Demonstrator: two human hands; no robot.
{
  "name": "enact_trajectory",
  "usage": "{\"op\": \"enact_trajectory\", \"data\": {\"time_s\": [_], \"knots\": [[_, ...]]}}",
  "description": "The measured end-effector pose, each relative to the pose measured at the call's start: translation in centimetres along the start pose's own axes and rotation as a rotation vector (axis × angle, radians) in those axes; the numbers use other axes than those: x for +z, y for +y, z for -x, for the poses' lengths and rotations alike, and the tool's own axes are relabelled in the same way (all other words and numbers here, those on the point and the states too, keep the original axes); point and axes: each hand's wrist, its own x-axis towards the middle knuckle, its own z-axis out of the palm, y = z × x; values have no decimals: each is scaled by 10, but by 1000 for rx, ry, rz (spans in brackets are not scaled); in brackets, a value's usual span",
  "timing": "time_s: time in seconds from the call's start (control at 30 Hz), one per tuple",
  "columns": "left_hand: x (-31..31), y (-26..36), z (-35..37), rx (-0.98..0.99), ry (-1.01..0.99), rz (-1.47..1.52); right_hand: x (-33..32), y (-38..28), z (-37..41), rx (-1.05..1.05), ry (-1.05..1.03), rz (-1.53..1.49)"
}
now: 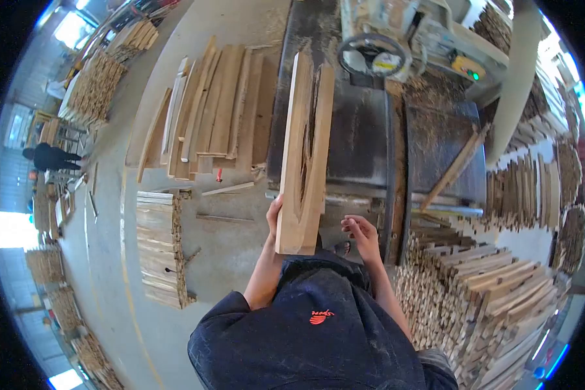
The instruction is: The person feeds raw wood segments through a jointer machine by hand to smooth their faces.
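Note:
A long wooden board (pixel 292 224) with a dark, bark-edged split down much of its length stretches away from my body, its far end over the black machine table. My left hand (pixel 274 216) grips its left edge close to the near end. To the right of the board, apart from it, my right hand (pixel 363 236) hovers with loosely bent fingers and nothing visible in them. The black machine table (pixel 357 140) lies beyond both hands, dusted with sawdust.
Several loose boards (pixel 224 97) lie left of the machine table. A handwheel (pixel 372 54) stands at the far side. One wood strip (pixel 455 166) slants across the right table section. Stacked timber (pixel 159 250) sits on the left floor, with a larger pile (pixel 494 286) at right. A person (pixel 53 156) is far left.

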Motion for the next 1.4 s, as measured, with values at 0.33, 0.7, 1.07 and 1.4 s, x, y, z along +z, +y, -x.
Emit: {"op": "enact_trajectory", "data": {"time_s": [0.33, 0.7, 1.07, 1.4], "knots": [[31, -58, 5, -455, -168, 142, -13, -29, 88, 171, -108, -356], [21, -116, 2, -268, -26, -786, -43, 32, 85, 171, 193, -243], [28, -140, -14, 298, -10, -1817, -17, 41, 85, -235, 386, 534], [23, -181, -87, 707, 44, -1951, -23, 82, 26, 280, 442, -669]]}}
